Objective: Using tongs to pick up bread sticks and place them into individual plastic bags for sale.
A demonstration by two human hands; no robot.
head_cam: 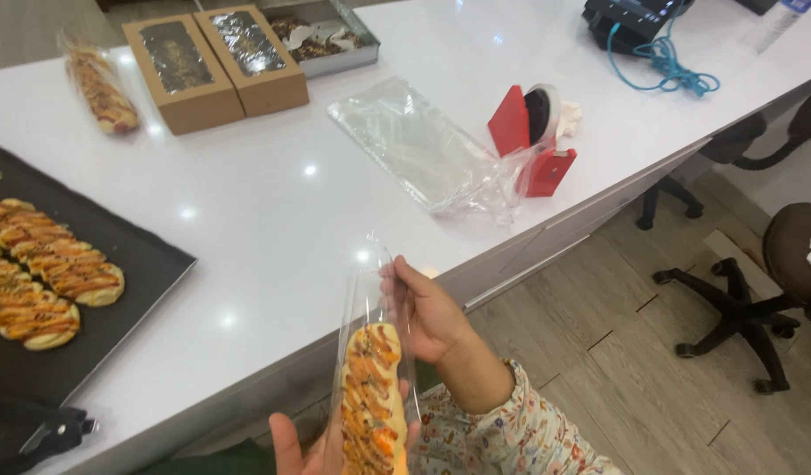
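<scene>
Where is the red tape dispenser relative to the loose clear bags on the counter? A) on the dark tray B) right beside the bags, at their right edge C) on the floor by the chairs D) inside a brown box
B: the red tape dispenser stands on the white counter right at the right edge of the loose clear bags, well away from the dark tray and the brown boxes.
</scene>
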